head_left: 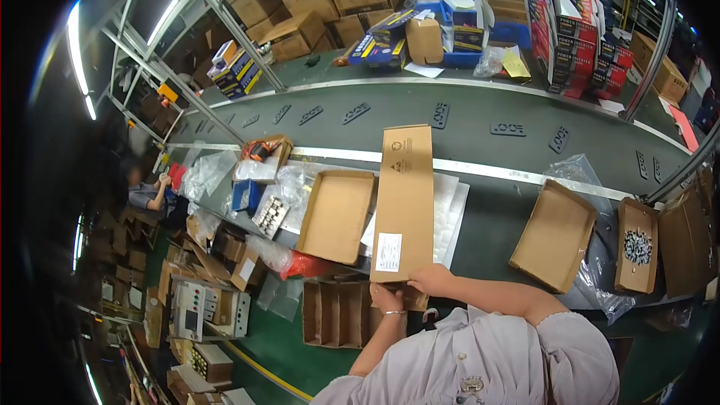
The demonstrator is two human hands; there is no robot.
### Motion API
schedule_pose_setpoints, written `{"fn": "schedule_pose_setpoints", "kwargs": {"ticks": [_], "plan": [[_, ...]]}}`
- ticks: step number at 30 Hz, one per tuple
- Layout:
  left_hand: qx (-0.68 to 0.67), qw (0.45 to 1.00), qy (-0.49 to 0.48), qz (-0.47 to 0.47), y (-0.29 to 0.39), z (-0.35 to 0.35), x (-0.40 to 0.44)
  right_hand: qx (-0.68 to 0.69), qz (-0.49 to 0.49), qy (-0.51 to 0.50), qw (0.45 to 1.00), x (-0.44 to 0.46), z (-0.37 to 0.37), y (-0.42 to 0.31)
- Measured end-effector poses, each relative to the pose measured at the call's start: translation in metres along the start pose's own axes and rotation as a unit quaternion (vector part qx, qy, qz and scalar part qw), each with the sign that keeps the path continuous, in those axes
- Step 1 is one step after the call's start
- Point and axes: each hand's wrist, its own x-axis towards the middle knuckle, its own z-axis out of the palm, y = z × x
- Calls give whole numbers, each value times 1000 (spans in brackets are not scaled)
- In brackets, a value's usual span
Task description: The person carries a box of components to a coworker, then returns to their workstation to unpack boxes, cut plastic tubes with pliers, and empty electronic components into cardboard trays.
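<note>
A long, narrow cardboard box (405, 202) lies across the bench edge in front of me, its near end at my body. It bears a white printed label and dark printed symbols. My left hand (386, 298) holds the near end from below, its fingers partly hidden by the cardboard. At the near right corner, my right hand (431, 280) is closed on the box's edge. White sheets (454, 217) lie under and beside the box. Left of it sits a shallow cardboard tray (337, 216).
Several flat dark plates (508, 129) lie on the green belt (397, 97) beyond. At right are another tray (555, 234) and a carton of small metal parts (637, 247). A divided carton (337, 315) stands below at left. Another person (150, 195) is far left.
</note>
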Motion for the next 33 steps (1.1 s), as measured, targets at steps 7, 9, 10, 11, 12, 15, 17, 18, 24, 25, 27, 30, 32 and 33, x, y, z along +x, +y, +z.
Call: {"fn": "schedule_pose_setpoints", "kwargs": {"ticks": [7, 9, 10, 11, 12, 15, 17, 18, 24, 25, 27, 30, 32, 33], "plan": [[17, 998, -2, -53, -3, -13, 0, 7, -12, -23, 1000, -1, 5, 1], [39, 999, -3, -13, -1, -13, 3, -3, -5, -28, 1000, 0, 3, 1], [38, 999, -4, -12, -1, -6, 4, -12, 1, -34, 999, 0, 1, 0], [52, 998, 34, -17, 1, 1, 1, -12, -2, -37, 999, -1, 1, -1], [66, 995, 72, -22, 2, 6, -2, -11, 0, -42, 999, -2, 0, -2], [18, 992, 103, -66, 7, 10, -1, -6, -8, -48, 999, -2, 5, -2], [1, 993, 99, -64, 6, 7, -2, -3, -17, -49, 999, -3, 6, -4], [-17, 994, 94, -58, 5, 6, -2, -12, -14, -48, 999, -3, 3, -4], [18, 994, 88, -55, 12, 14, -4, -18, 3, -44, 999, -11, -1, -4], [21, 994, 87, -58, 6, 15, -7, -18, 3, -44, 999, -12, -2, -4], [6, 996, 71, -50, 3, 8, -7, -22, 4, -56, 998, -12, -6, -10], [15, 998, 63, -19, -4, 18, -1, -12, -13, -23, 1000, -8, 0, -4], [14, 998, 51, -33, -2, 19, 2, -15, -2, -37, 999, -7, -2, -2], [0, 998, 52, -41, 1, 16, 2, -20, 9, -49, 999, -8, -2, -3]]}}
